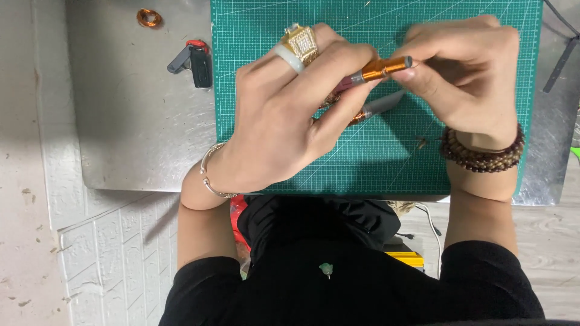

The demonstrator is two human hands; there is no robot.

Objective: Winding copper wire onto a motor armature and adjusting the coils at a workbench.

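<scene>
**Keep the wound rod level while both hands work it**

Nearest you, your left hand (pixel 284 115) closes its grip around the copper-wound rod (pixel 377 69), holding it above the green cutting mat (pixel 483 24). Your right hand (pixel 465 72) pinches the rod's metal tip. Steady both wrists and, I judge, turn slowly so the winding stays tight. A second tool (pixel 380 105) lies beneath. Farther off on the counter (pixel 133 121) sit a black-and-red key fob (pixel 193 60) and a copper coil (pixel 148 17).
</scene>
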